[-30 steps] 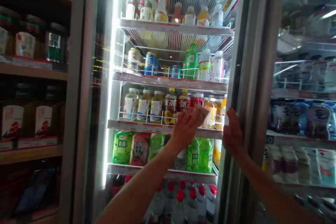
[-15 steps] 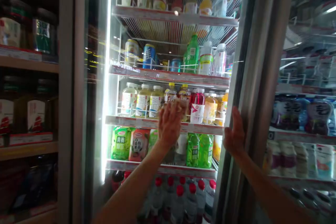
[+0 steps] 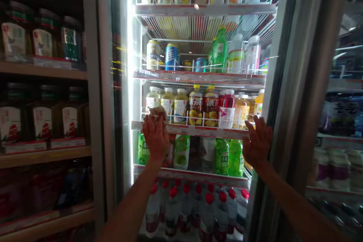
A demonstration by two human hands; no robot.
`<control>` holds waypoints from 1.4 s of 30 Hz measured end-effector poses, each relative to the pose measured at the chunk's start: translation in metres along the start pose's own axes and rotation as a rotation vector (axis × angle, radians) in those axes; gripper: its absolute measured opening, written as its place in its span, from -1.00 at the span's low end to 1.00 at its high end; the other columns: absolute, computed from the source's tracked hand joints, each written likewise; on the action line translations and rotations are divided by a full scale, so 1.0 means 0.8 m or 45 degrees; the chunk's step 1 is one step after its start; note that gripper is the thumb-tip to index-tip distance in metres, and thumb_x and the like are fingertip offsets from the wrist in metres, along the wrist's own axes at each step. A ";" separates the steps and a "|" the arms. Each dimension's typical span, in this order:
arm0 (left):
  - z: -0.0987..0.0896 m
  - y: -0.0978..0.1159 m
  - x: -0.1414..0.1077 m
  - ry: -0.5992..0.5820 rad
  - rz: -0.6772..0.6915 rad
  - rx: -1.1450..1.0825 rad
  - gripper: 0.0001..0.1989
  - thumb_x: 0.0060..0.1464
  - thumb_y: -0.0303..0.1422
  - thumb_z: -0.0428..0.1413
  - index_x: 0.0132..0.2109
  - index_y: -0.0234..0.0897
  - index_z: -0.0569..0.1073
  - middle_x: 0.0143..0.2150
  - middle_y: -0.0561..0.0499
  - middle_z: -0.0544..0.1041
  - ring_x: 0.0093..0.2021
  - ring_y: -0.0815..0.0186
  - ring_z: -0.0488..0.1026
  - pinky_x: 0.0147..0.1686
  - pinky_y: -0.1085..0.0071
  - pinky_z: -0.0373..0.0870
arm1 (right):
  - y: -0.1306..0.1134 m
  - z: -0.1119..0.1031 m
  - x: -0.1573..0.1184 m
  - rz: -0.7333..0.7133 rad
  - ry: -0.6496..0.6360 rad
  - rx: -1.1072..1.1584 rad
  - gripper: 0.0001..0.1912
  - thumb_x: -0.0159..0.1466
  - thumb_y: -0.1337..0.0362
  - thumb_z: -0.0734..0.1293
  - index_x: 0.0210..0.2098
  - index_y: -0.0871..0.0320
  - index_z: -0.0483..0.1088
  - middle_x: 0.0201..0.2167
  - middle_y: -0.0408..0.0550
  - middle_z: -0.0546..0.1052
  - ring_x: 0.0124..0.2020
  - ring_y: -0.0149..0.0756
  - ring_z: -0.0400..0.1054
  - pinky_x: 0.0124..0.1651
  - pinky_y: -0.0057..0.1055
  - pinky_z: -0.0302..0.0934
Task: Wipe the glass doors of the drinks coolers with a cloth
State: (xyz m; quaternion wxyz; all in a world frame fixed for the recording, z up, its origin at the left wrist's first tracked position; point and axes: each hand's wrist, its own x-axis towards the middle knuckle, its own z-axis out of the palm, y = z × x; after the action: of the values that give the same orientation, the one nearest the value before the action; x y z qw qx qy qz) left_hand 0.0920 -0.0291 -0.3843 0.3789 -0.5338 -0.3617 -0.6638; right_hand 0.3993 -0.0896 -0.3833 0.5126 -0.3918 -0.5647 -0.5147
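A crumpled light cloth (image 3: 159, 115) is under the fingers of my left hand (image 3: 155, 136), which presses it against the glass door of a lit drinks cooler, in front of the shelf of tea bottles. My right hand (image 3: 257, 141) has its fingers spread near the door's right edge, beside the metal frame (image 3: 297, 121), and holds nothing. Behind the glass, bottles with yellow caps (image 3: 195, 106) stand between the two hands, with green drink bottles (image 3: 221, 155) on the shelf below.
Wooden shelves with large bottles (image 3: 42, 121) stand at the left. Another cooler with drinks (image 3: 340, 121) is at the right. Red-capped bottles (image 3: 208, 211) fill the bottom of the middle cooler.
My left hand has moved left across the glass with the cloth. My right hand's fingers have spread wider. The view has shifted, so the cooler sits further right.
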 end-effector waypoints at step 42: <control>-0.003 0.031 -0.034 -0.148 0.400 -0.117 -0.55 0.10 -0.47 0.00 0.16 -0.13 0.30 0.26 -0.07 0.24 0.34 0.18 -0.06 0.27 0.13 -0.06 | -0.008 -0.001 -0.008 0.018 0.026 0.056 -0.45 0.29 0.26 0.06 0.27 0.05 0.01 0.27 0.00 0.15 0.31 -0.13 -0.05 0.30 0.00 -0.20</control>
State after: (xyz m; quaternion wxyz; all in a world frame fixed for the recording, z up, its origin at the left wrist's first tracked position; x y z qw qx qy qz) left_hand 0.1169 -0.0392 -0.4099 0.4318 -0.6380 -0.2643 -0.5802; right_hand 0.3945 -0.0909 -0.3905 0.5304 -0.3792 -0.5678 -0.5025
